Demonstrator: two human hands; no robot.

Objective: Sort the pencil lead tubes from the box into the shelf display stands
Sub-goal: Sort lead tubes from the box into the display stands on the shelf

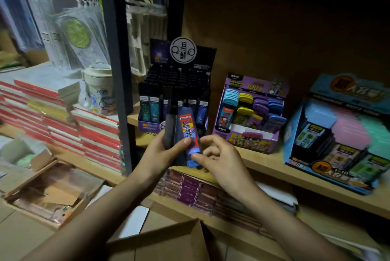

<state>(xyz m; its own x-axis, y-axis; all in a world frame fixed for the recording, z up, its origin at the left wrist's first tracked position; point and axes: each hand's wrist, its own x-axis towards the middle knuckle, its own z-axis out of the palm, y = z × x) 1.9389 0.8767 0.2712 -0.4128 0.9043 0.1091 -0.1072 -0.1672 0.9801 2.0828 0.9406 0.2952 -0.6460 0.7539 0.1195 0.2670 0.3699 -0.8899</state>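
Note:
My left hand (pixel 166 153) grips a small bunch of lead tubes: a dark slim tube (pixel 169 125) and a blue tube with a red cartoon label (pixel 188 132), held upright in front of the shelf. My right hand (pixel 219 159) pinches the blue tube's lower end with thumb and forefinger. Behind them on the wooden shelf (pixel 274 165) stands a black display stand (pixel 175 92) packed with dark tubes. To its right sits a purple stand (pixel 249 113) with blue, yellow and purple tubes, then a blue stand (pixel 341 134) with pastel boxes. The cardboard box (pixel 168 241) is below my arms.
A dark metal shelf post (pixel 118 70) rises left of the stands. Red-edged notebook stacks (pixel 63 117) and a cream cup (pixel 99 89) fill the left shelf. An open wooden tray (pixel 46 193) lies lower left. Maroon packs (pixel 190 189) are stacked under the shelf.

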